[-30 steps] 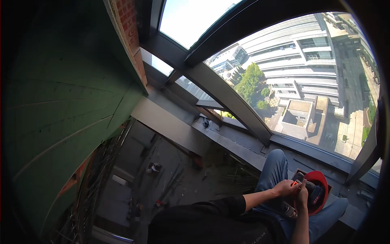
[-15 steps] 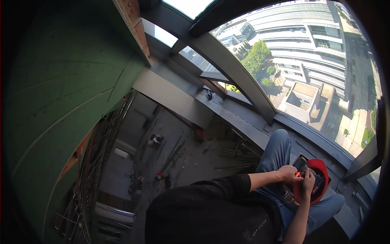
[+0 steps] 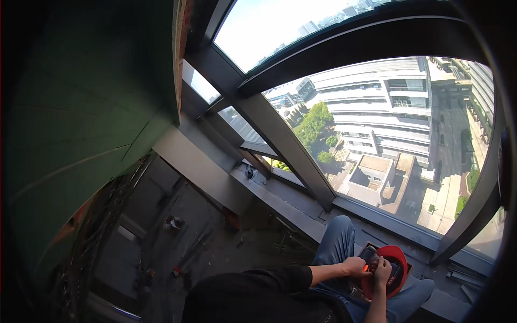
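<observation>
A red hard hat (image 3: 397, 254) rests upturned between my knees, with dark lining inside. Over its left side, my left hand (image 3: 354, 267) closes on a small bright orange piece (image 3: 366, 268) whose kind I cannot make out. My right hand (image 3: 383, 269) is pinched just beside that piece, above the hat's hollow; what its fingertips hold is hidden. Both hands are close together. Dark material (image 3: 368, 253) lies just beyond them, next to the hat.
My jeans-clad legs (image 3: 335, 242) bend on a ledge (image 3: 293, 203) along tall windows. Dark metal frames (image 3: 285, 145) cross the glass, with buildings outside. To the left is a lower floor (image 3: 199, 237) with scattered debris, and a green board wall (image 3: 91, 107) rises there.
My view has tilted up and turned right, so the windows fill more of it and my hands appear lower left. Both hands stay at the hard hat with the orange piece.
</observation>
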A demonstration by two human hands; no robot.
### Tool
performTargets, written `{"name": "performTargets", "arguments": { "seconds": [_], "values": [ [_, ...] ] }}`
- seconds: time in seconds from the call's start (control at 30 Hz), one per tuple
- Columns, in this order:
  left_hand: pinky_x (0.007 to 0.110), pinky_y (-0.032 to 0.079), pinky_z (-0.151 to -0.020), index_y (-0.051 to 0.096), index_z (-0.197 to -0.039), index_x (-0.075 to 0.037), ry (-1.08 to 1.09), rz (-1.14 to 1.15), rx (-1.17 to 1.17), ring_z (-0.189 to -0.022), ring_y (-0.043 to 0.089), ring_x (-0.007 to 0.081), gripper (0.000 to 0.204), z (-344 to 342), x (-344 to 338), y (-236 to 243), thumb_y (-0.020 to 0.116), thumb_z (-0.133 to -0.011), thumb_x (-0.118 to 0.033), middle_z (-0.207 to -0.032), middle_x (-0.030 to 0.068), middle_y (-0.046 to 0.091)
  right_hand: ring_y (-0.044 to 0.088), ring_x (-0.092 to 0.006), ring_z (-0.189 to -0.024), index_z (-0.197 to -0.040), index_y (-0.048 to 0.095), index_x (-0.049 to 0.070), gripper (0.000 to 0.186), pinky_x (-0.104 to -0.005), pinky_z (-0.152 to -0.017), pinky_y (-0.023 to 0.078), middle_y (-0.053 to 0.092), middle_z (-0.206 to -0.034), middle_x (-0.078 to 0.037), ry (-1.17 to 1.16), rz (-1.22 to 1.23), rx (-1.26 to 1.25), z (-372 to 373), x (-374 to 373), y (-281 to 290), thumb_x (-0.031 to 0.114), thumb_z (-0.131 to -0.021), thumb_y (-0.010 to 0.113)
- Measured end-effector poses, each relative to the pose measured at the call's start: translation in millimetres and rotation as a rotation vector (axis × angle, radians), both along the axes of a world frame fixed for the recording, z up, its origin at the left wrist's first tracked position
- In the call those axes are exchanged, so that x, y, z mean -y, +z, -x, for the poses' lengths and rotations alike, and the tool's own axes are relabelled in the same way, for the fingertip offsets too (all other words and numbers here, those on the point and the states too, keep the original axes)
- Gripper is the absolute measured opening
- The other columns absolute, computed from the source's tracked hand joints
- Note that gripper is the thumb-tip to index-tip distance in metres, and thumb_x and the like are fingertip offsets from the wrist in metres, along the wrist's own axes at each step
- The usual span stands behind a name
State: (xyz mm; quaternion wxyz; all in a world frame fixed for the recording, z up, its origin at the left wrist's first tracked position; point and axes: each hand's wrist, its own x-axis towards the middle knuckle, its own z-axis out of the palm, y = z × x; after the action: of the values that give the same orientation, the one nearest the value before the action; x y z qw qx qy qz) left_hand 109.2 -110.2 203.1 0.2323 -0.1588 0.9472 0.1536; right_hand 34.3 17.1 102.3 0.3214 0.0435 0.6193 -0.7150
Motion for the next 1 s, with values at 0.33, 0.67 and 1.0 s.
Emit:
{"name": "performTargets", "arguments": {
  "seconds": [0.33,0.67,1.0],
  "values": [
    [0.044,0.056,-0.069,0.076,-0.084,0.002,-0.108,0.061,0.033,-0.076,0.071,0.0385,0.067,19.6,-6.5,14.9,0.06,-0.087,-0.063,-0.084,0.0191,0.074,0.061,-0.0147,-0.063,-0.095,0.072,-0.001,0.033,-0.0259,-0.058,0.049,0.068,-0.075,-0.006,-0.132,-0.12,-0.123,13.1,-12.9,-26.1,0.027,-0.103,0.057],
    [0.042,0.049,-0.061,0.067,-0.07,0.005,0.196,0.003,-0.08,-0.059,0.06,0.0366,0.079,30.7,42.3,46.7,0.055,-0.088,-0.071,-0.07,0.0203,0.067,0.07,-0.0344,-0.078,-0.101,0.074,-0.001,0.029,-0.0388,-0.072,0.054,0.076,-0.089,-0.015,-0.096,-0.469,-0.592,4.0,-9.7,29.0,0.024,-0.095,0.061],
    [0.04,0.051,-0.068,0.071,-0.078,0.005,0.264,-0.1,-0.083,-0.068,0.063,0.0353,0.079,24.5,48.2,39.4,0.051,-0.091,-0.07,-0.077,0.0183,0.071,0.058,-0.0347,-0.123,-0.113,0.071,0.007,0.029,-0.0577,-0.114,0.032,0.068,-0.122,-0.014,0.178,-0.914,-1.164,-10.9,-0.7,10.1,0.02,-0.09,0.058]
  ]
}}
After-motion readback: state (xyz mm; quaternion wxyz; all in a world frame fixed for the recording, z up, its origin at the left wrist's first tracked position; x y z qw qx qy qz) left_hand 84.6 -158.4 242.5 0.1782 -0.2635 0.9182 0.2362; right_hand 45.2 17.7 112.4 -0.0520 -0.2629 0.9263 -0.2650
